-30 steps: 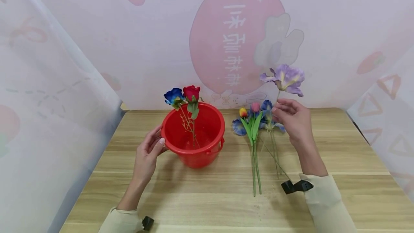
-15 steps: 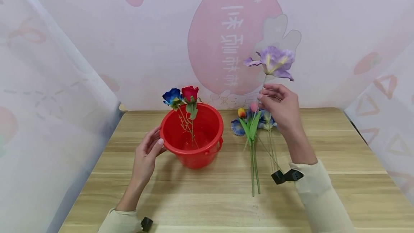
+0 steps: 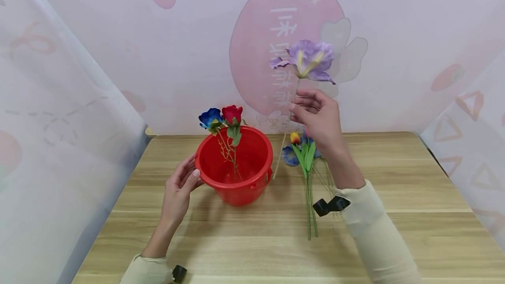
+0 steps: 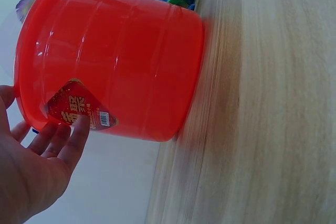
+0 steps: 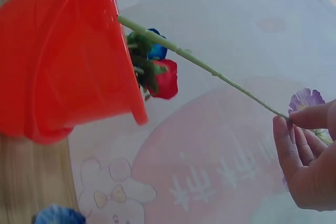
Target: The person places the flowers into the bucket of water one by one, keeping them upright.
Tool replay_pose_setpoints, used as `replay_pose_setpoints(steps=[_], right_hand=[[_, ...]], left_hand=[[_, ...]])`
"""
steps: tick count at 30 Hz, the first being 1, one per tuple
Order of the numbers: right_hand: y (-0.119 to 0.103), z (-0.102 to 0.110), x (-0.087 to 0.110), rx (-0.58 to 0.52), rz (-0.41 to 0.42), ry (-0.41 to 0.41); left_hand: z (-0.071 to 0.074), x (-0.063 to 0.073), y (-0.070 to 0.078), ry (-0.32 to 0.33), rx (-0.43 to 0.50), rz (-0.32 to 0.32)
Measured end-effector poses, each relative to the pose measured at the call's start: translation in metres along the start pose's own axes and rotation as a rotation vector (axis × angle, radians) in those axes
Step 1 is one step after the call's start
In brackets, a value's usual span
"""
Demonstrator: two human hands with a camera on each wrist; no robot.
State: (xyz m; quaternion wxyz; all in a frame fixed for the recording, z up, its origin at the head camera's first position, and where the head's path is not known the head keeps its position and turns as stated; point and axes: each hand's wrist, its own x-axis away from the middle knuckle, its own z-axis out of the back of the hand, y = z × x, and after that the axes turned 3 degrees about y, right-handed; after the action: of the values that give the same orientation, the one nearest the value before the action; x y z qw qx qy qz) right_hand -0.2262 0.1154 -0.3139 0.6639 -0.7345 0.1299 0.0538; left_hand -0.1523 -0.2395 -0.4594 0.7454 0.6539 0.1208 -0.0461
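Note:
My right hand (image 3: 317, 115) pinches the thin stem of an artificial purple iris (image 3: 307, 60) between thumb and fingers, just below the bloom. Its long stem slants down, and in the right wrist view the lower end of the stem (image 5: 210, 69) overlaps the rim of the red bucket (image 5: 79, 56). On the bucket's left side, my left hand (image 3: 179, 189) holds the rim by thumb and fingers, with fingertips (image 4: 79, 137) against the label. A blue rose (image 3: 211, 118) and a red rose (image 3: 232, 114) stand inside the bucket, leaning to its back left.
Right of the bucket, tulips (image 3: 309, 161) with green leaves lie on the wooden table (image 3: 244, 249). Blue flowers (image 3: 289, 156) lie partly under them, some hidden behind my right arm. A printed cloth (image 3: 189, 56) hangs behind the table.
My right hand has lifted the purple iris and carried it left, off the blue flowers and toward the bucket. The left hand and bucket have stayed in place.

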Motion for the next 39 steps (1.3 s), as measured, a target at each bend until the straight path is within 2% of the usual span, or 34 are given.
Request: replay_pose_setpoints(steps=[15, 30, 39], right_hand=[[0.008, -0.050, -0.004, -0.014, -0.007, -0.063], [0.027, -0.067, -0.015, -0.010, -0.025, -0.068], [0.047, -0.076, -0.005, 0.058, -0.087, -0.078]], left_hand=[[0.000, -0.001, 0.002, 0.002, -0.013, 0.016], [0.001, 0.000, 0.003, 0.008, -0.015, 0.025], [0.000, 0.000, 0.002, 0.004, 0.011, 0.015]])
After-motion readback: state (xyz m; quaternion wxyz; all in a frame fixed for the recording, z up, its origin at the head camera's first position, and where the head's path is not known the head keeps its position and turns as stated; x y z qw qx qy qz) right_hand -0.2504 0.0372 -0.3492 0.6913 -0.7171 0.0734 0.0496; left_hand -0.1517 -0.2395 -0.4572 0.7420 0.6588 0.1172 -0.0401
